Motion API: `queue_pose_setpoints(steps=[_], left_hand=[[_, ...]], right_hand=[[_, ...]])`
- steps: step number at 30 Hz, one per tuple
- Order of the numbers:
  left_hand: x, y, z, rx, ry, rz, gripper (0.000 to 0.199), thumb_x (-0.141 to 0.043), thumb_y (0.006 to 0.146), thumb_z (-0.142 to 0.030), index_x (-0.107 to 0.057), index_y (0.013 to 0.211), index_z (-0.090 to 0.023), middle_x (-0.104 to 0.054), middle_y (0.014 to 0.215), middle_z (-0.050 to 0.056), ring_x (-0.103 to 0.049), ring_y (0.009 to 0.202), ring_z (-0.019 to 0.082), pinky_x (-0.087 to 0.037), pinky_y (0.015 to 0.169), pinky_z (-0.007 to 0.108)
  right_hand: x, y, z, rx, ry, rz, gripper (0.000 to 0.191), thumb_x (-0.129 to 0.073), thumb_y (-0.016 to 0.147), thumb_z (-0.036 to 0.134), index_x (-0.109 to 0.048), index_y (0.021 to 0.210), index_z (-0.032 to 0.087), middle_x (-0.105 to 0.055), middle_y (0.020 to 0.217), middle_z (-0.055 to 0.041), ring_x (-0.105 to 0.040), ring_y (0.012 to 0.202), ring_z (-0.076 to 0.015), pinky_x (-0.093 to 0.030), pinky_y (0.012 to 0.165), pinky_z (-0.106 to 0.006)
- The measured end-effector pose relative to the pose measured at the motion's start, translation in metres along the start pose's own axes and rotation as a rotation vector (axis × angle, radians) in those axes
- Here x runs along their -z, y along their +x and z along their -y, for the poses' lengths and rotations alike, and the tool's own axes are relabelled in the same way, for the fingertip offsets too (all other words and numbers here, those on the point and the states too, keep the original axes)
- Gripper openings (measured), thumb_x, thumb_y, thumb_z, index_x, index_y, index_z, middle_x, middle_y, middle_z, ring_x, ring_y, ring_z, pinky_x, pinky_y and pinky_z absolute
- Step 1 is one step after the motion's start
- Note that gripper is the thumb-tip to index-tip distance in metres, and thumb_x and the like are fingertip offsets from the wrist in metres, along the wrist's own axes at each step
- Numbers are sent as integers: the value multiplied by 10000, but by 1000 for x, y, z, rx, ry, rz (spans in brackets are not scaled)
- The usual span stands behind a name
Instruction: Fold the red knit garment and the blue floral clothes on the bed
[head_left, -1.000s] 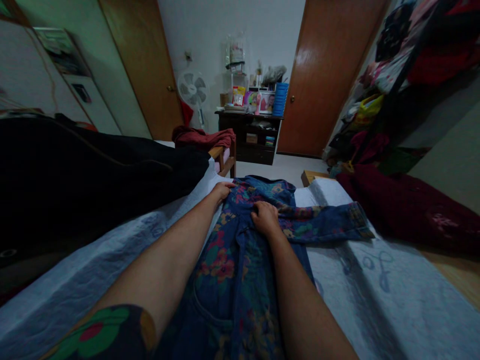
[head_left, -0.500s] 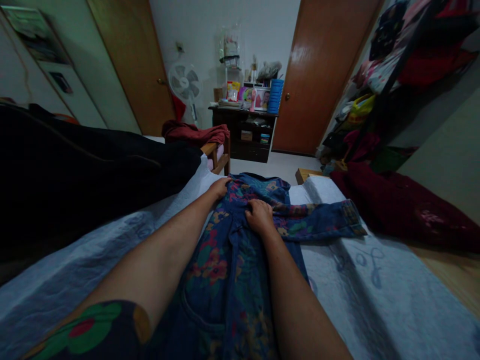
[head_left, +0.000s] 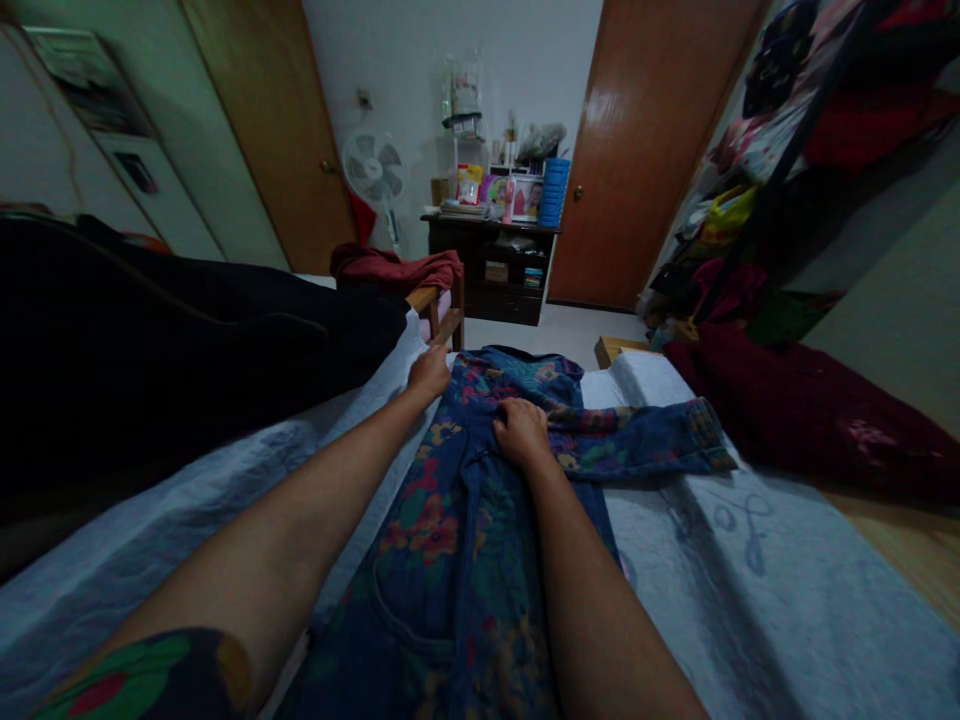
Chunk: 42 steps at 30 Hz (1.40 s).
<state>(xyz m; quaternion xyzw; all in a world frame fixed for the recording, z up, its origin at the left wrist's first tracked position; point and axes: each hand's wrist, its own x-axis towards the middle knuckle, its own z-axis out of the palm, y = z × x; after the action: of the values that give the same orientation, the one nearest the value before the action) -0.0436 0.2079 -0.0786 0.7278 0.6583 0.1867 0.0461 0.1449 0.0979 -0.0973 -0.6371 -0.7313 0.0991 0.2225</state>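
"What is the room like?"
"Dim, with a pale back wall and a greenish wall on the left side."
"Any doors?"
"Two brown wooden ones, both closed: a left door and a reddish right door."
"And between them?"
"A white standing fan, then a low dark cabinet crowded on top, with a blue container at its right end."
"The floor?"
"Pale and smooth. Clothes and bags crowd the right side."
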Motion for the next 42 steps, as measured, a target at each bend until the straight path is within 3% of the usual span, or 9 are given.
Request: queue_pose_setpoints(steps=[4,7,10,16,23,27,32,37,42], left_hand=[[-19,-22,-13,-178,22,175,409,-496,890,-253,-576,1291,-222,-578,1371,36,-506,1280,178,-377,1055,248],[-35,-36,-17,-203,58,206,544,-457,929,-379,-429,1419,-144,-371,1530,130,-327,1416,253,-291,1134,373],[-38,-44,-17,-182,95,216,617,-359,960,-470,-320,1476,-133,-249,1573,172,-231,1452,296,-252,1140,482],[-22,-72,-19,-155,106,278,678,-282,962,-540,-265,1500,-127,-215,1583,171,-165,1470,293,-217,1144,518],[-2,-145,-21,-184,166,288,602,-288,971,-454,-292,1496,-159,-239,1582,131,-171,1472,271,-148,1163,545],[13,-182,-31,-176,199,316,591,-348,936,-326,-308,1489,-120,-251,1576,143,-187,1468,268,-173,1173,500],[24,-228,-45,-147,187,313,616,-384,912,-332,-361,1454,-40,-281,1552,201,-243,1446,306,-248,1163,439],[29,-269,-52,-132,154,284,584,-399,896,-318,-398,1453,-142,-319,1540,193,-278,1425,361,-291,1123,533],[27,-289,-49,-150,94,247,576,-399,895,-308,-390,1460,-195,-273,1568,161,-228,1446,348,-234,1143,557]], right_hand=[[0,-1,0,-3,8,4,334,-519,844,267,-620,1157,211,-620,1262,-70,-475,1227,-241,-257,1067,-405],[-1,-1,-1,3,9,4,346,-523,845,265,-611,1174,207,-614,1274,-70,-461,1245,-240,-249,1074,-403],[-1,-1,-1,3,12,14,350,-522,844,259,-608,1179,208,-613,1277,-72,-461,1248,-235,-249,1076,-405],[0,-1,-1,0,23,4,343,-523,845,258,-617,1171,206,-619,1272,-76,-472,1242,-231,-257,1073,-397],[-2,-4,1,0,-2,-36,364,-511,845,248,-615,1190,197,-619,1271,-80,-473,1243,-235,-250,1078,-400],[-3,-7,0,0,-3,-61,347,-495,856,260,-625,1171,195,-627,1248,-82,-485,1224,-226,-256,1074,-372],[-1,-9,0,0,-27,-49,350,-480,872,279,-614,1184,194,-613,1263,-77,-477,1226,-217,-270,1064,-352],[0,-6,3,-19,-88,24,378,-456,890,277,-589,1238,211,-573,1324,-74,-448,1262,-229,-269,1075,-371],[7,2,4,-23,-124,119,402,-474,893,273,-575,1277,211,-545,1358,-101,-461,1259,-249,-307,1057,-407]])
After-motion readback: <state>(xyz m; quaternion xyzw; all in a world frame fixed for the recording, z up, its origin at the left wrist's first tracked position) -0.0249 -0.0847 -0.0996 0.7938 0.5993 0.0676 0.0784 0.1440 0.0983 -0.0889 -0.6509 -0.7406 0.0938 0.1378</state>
